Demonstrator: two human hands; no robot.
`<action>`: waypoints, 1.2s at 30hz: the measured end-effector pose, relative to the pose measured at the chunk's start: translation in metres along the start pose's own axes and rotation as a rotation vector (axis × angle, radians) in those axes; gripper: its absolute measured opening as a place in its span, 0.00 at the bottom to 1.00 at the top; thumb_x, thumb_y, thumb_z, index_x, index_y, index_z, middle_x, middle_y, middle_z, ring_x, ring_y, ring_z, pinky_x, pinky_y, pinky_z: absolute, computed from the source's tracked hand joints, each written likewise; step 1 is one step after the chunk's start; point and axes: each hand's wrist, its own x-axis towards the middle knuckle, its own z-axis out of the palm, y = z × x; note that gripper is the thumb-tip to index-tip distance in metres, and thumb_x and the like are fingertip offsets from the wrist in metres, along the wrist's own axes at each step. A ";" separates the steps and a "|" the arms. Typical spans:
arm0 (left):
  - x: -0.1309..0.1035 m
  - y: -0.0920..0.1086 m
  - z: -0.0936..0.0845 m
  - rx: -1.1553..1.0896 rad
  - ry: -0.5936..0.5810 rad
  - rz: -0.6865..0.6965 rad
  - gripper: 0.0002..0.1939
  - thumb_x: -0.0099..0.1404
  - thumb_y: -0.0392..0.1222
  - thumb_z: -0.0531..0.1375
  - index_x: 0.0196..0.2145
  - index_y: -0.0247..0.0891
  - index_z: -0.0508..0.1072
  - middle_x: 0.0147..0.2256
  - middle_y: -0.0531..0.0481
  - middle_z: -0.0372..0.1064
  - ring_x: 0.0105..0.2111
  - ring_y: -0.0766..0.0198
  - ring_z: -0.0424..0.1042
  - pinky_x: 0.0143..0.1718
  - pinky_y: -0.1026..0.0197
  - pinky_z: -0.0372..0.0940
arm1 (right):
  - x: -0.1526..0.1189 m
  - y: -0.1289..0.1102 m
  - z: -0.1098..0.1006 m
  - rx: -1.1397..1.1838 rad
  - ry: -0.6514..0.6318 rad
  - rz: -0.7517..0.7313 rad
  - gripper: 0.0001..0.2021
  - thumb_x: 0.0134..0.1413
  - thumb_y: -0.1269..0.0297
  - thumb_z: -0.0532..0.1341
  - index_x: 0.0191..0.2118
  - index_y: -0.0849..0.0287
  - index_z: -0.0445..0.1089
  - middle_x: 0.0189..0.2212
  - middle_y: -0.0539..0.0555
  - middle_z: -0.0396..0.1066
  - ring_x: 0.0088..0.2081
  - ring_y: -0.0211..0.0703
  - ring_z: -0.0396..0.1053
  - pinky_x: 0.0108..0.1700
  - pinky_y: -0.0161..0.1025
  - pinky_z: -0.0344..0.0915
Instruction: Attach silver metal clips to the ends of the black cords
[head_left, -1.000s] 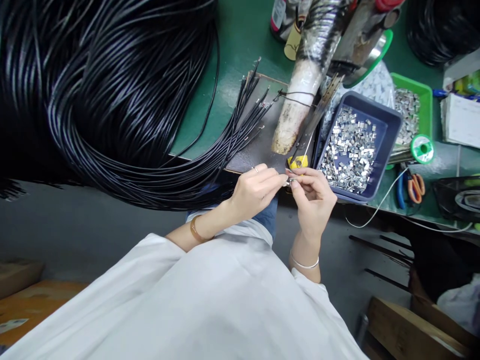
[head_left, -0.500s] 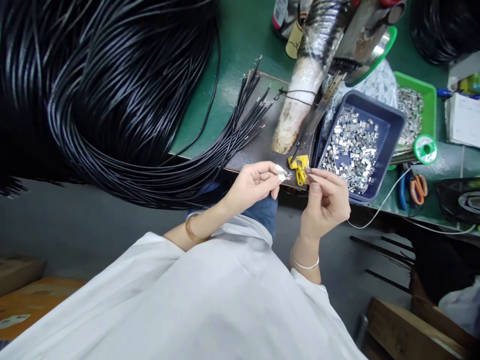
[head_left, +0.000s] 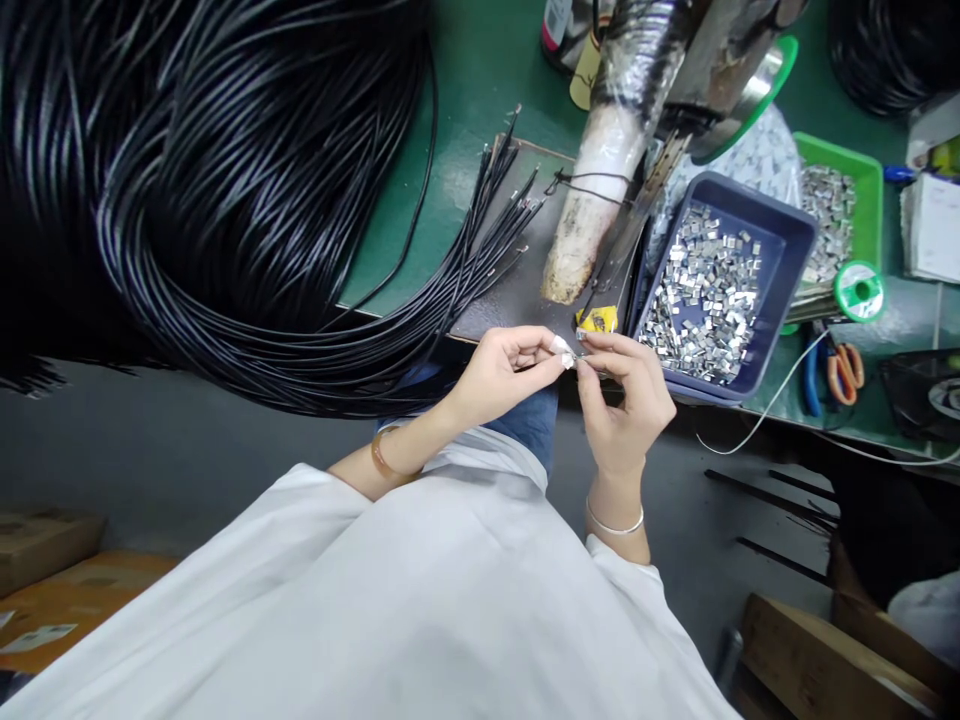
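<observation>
Thickly, black cables (head_left: 285,200) crowd the green tabletop (head_left: 487,60) above a grey floor (head_left: 225,450).

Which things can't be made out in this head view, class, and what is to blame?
All in the head view:
- Parts between left hand and right hand: too small, partly covered by the fingers.
- Cables: cut off by the top and left edges.
- Paper: cut off by the right edge.
- Green tray: partly hidden by the blue tray.

Black on the cables (head_left: 262,190), silver on the small metal pieces (head_left: 701,310), navy on their tray (head_left: 784,235), deep green on the tabletop (head_left: 459,120).
</observation>
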 end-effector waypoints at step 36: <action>0.024 0.000 -0.002 -0.056 0.146 0.026 0.06 0.52 0.38 0.68 0.28 0.33 0.79 0.26 0.52 0.76 0.27 0.71 0.72 0.33 0.68 0.69 | 0.002 0.009 0.018 0.039 0.134 0.083 0.06 0.54 0.72 0.63 0.37 0.56 0.70 0.41 0.51 0.76 0.41 0.39 0.75 0.31 0.34 0.74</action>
